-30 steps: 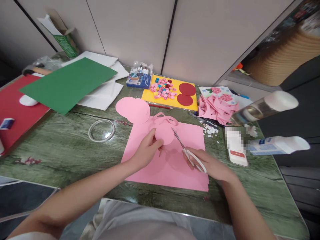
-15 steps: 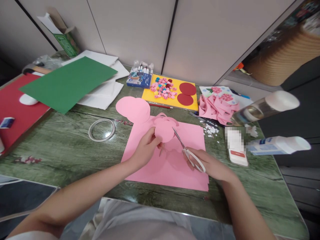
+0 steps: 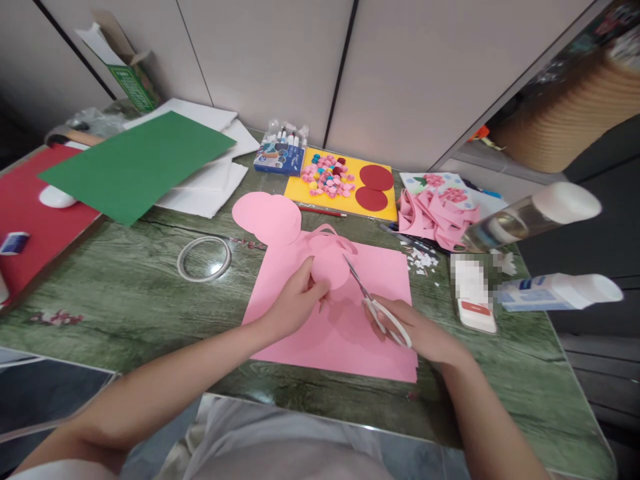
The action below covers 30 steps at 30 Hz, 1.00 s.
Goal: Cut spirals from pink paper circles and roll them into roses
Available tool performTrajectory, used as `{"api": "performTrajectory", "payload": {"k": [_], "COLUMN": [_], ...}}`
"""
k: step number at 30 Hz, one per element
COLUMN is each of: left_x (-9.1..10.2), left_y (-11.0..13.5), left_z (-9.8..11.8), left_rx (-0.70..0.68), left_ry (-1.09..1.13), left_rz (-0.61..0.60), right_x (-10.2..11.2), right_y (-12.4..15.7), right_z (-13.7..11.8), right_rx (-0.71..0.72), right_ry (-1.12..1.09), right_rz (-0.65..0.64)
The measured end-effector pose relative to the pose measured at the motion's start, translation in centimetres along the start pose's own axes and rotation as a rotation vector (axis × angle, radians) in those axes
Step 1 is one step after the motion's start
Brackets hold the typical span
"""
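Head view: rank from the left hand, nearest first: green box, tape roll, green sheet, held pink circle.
1. Pink circle: in the left hand.
2. Tape roll: to the hand's left.
3. Green sheet: farther left and back.
4. Green box: beyond the sheet, back left.

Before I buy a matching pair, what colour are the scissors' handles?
The scissors' handles are white, seen best in the head view.
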State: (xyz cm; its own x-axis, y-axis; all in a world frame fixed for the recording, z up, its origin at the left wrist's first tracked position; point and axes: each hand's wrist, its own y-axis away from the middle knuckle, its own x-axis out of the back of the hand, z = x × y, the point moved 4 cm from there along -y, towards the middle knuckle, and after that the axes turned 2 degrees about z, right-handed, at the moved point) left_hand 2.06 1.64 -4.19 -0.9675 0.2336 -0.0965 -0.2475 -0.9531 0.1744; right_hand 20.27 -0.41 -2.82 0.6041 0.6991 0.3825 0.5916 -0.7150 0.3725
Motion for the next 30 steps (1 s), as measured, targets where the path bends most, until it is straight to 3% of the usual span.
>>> {"api": "performTrajectory", "payload": {"k": [30], "left_x": [0.77], "left_y": [-0.16], "left_z": [0.59], "left_rx": [-0.037], "left_ry": [0.003], "left_rz": [0.101], "right_x": [0.29], "right_y": [0.15], "right_z": [0.37], "right_rx": [-0.009], "right_ry": [0.006], "right_rz": [-0.007]}}
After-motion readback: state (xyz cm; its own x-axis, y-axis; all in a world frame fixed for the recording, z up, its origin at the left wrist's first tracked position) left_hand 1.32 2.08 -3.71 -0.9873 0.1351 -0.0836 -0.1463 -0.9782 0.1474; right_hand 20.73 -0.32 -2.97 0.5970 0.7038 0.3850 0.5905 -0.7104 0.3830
